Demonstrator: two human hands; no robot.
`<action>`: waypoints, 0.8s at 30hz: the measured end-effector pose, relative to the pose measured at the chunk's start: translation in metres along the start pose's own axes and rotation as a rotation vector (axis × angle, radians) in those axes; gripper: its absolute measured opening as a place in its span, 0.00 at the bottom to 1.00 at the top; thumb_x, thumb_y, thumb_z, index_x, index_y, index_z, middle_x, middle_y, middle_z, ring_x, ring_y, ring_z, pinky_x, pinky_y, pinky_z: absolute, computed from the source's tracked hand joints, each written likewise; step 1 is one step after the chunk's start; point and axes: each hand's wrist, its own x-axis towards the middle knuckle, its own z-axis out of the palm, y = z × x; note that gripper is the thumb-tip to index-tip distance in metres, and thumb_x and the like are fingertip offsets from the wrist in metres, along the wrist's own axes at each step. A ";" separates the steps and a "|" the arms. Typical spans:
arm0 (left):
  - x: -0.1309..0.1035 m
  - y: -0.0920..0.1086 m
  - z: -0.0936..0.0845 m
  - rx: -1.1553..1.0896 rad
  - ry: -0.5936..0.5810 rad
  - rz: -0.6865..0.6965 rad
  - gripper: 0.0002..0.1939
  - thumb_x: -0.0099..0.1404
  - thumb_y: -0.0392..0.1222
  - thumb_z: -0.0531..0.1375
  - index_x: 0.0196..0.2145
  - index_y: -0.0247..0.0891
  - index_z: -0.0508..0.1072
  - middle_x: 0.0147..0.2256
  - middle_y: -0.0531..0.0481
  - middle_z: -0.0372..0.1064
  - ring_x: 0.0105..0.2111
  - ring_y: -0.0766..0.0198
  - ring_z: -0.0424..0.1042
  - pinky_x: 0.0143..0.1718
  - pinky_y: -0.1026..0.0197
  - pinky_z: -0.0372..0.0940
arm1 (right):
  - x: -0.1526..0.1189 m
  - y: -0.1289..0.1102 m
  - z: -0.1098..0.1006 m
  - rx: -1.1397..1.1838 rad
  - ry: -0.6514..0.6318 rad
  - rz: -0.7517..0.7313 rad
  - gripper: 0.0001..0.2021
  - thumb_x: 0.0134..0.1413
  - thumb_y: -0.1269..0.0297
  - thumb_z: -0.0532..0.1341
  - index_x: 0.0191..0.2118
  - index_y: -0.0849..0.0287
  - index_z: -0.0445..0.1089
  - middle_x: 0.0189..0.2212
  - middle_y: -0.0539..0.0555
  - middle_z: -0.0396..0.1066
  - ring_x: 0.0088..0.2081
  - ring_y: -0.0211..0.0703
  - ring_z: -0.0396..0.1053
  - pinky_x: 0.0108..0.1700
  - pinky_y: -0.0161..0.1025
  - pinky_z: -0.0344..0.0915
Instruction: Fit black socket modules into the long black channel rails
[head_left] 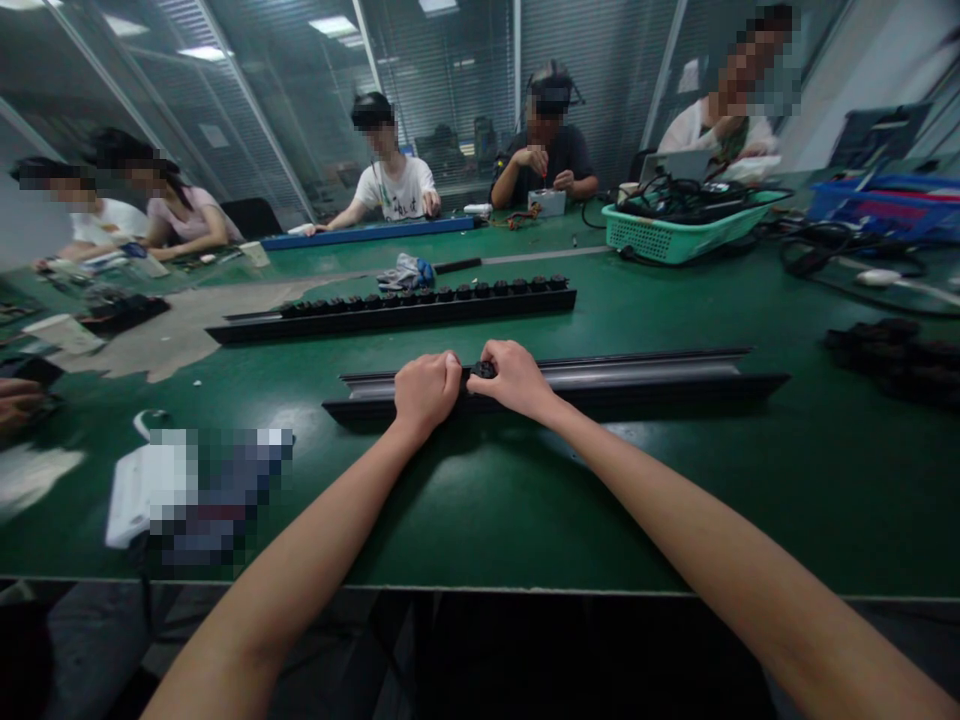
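Observation:
A long black channel rail [645,377] lies across the green table in front of me, with a pale inner groove. My left hand [427,388] is closed over its left half, thumb on top and fingers wrapped behind. Just right of it, my right hand [516,376] pinches a small black round part [484,370] at the rail's channel. The fingers partly cover this part, so I cannot tell whether it is seated in the groove. Farther back sits a second black rail [397,315] with a row of several similar black round parts along it.
Blue-grey gloves [406,273] lie behind the second rail. A teal basket [686,235] of black cables stands at the back right, beside a blue basket [892,208]. Dark parts [892,360] are piled at right. A white device [146,485] lies front left. Several people sit opposite.

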 end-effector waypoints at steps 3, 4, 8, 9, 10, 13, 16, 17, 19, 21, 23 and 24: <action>0.001 0.000 0.000 0.012 -0.006 0.000 0.27 0.74 0.46 0.39 0.39 0.39 0.77 0.37 0.44 0.77 0.38 0.56 0.74 0.35 0.58 0.58 | -0.001 -0.001 0.000 -0.020 0.003 -0.002 0.11 0.47 0.59 0.63 0.29 0.56 0.60 0.29 0.52 0.66 0.35 0.44 0.61 0.38 0.39 0.55; 0.001 0.000 0.000 0.016 -0.008 0.000 0.27 0.74 0.46 0.39 0.39 0.39 0.77 0.37 0.44 0.77 0.38 0.56 0.74 0.35 0.58 0.58 | -0.001 -0.001 0.000 -0.029 0.001 0.001 0.11 0.47 0.59 0.63 0.29 0.56 0.60 0.30 0.53 0.67 0.35 0.45 0.62 0.38 0.39 0.55; 0.001 0.000 -0.002 0.024 -0.019 -0.009 0.27 0.74 0.46 0.39 0.39 0.39 0.77 0.37 0.44 0.77 0.38 0.57 0.74 0.35 0.58 0.58 | -0.001 -0.007 -0.004 -0.077 -0.024 0.040 0.11 0.47 0.58 0.64 0.30 0.56 0.62 0.30 0.53 0.68 0.35 0.45 0.63 0.37 0.39 0.54; 0.001 -0.001 -0.002 0.026 -0.020 -0.011 0.27 0.75 0.46 0.39 0.39 0.39 0.77 0.37 0.44 0.77 0.38 0.57 0.74 0.35 0.59 0.58 | 0.000 -0.008 -0.007 -0.091 -0.037 0.049 0.11 0.48 0.58 0.64 0.30 0.57 0.62 0.30 0.53 0.69 0.34 0.44 0.63 0.36 0.39 0.54; 0.001 -0.001 -0.002 0.027 -0.020 -0.010 0.27 0.75 0.46 0.39 0.39 0.39 0.77 0.37 0.44 0.77 0.38 0.57 0.74 0.35 0.59 0.58 | 0.001 -0.008 -0.010 -0.100 -0.057 0.057 0.11 0.48 0.58 0.65 0.30 0.57 0.63 0.30 0.53 0.69 0.33 0.44 0.63 0.35 0.39 0.53; 0.000 -0.002 -0.002 0.023 -0.011 0.002 0.27 0.75 0.46 0.38 0.39 0.39 0.77 0.37 0.45 0.77 0.38 0.57 0.74 0.34 0.58 0.58 | 0.004 -0.002 -0.021 -0.041 -0.178 0.039 0.12 0.50 0.56 0.65 0.30 0.57 0.64 0.27 0.50 0.67 0.30 0.40 0.61 0.33 0.38 0.51; 0.000 -0.002 -0.002 0.017 -0.005 0.011 0.27 0.74 0.46 0.38 0.38 0.39 0.77 0.37 0.45 0.77 0.37 0.57 0.74 0.34 0.58 0.57 | 0.006 0.011 -0.031 0.117 -0.295 -0.059 0.14 0.52 0.54 0.66 0.32 0.58 0.65 0.25 0.47 0.63 0.28 0.37 0.59 0.32 0.36 0.51; 0.000 -0.001 -0.002 0.015 -0.006 0.011 0.27 0.74 0.46 0.38 0.38 0.39 0.77 0.37 0.45 0.77 0.37 0.57 0.74 0.34 0.58 0.57 | 0.005 0.015 -0.032 0.155 -0.306 -0.091 0.15 0.52 0.53 0.67 0.33 0.59 0.66 0.25 0.46 0.62 0.28 0.37 0.58 0.32 0.36 0.52; 0.000 -0.001 -0.002 0.010 -0.009 0.006 0.27 0.74 0.46 0.39 0.38 0.39 0.77 0.37 0.44 0.77 0.37 0.57 0.74 0.34 0.58 0.57 | 0.003 0.020 -0.032 0.185 -0.293 -0.131 0.16 0.51 0.53 0.68 0.35 0.59 0.67 0.25 0.46 0.61 0.29 0.37 0.58 0.33 0.36 0.52; -0.001 -0.001 -0.003 0.004 -0.011 -0.002 0.27 0.74 0.46 0.39 0.39 0.39 0.77 0.37 0.44 0.77 0.37 0.57 0.74 0.34 0.58 0.57 | 0.001 0.023 -0.029 0.175 -0.265 -0.149 0.15 0.52 0.53 0.68 0.35 0.59 0.67 0.25 0.47 0.62 0.30 0.38 0.59 0.34 0.36 0.52; -0.001 -0.001 -0.003 0.001 -0.012 -0.006 0.27 0.74 0.46 0.39 0.38 0.39 0.77 0.37 0.44 0.77 0.37 0.56 0.74 0.34 0.58 0.57 | 0.000 0.025 -0.025 0.151 -0.237 -0.159 0.14 0.53 0.54 0.67 0.35 0.59 0.67 0.26 0.47 0.63 0.31 0.39 0.59 0.35 0.36 0.52; -0.001 -0.001 -0.003 0.001 -0.012 -0.004 0.27 0.74 0.46 0.39 0.38 0.39 0.77 0.37 0.44 0.77 0.37 0.57 0.74 0.34 0.58 0.57 | -0.001 0.025 -0.023 0.138 -0.226 -0.163 0.14 0.54 0.54 0.67 0.35 0.58 0.67 0.26 0.48 0.63 0.31 0.39 0.59 0.35 0.37 0.52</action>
